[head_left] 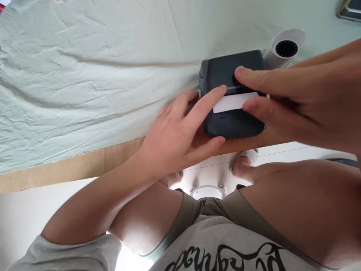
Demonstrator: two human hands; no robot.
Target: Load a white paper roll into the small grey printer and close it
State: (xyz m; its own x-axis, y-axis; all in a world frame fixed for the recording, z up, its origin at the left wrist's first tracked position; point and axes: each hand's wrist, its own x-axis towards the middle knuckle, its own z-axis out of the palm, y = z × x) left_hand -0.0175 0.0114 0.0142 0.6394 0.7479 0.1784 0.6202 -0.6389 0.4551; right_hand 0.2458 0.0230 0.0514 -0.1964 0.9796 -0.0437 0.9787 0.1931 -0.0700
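A dark label printer (237, 67) with a white label strip (232, 103) across its top lies at the table's near edge. My left hand (177, 131) is closed around its left side, with the index finger on top by the label and the thumb along the near side. From the right, my right hand (310, 94) grips the printer. Its thumb covers the label's right end, and its index fingertip presses on the dark top. The other right fingers are hidden behind the hand. Just past the printer stands a white cylinder (275, 56) with a black round end.
A pale green, wrinkled cloth (98, 67) covers the table. Its bare wooden edge (113, 156) shows along the near side. Part of a dark framed object (349, 9) appears at the top right corner. My legs and the white floor are below the edge.
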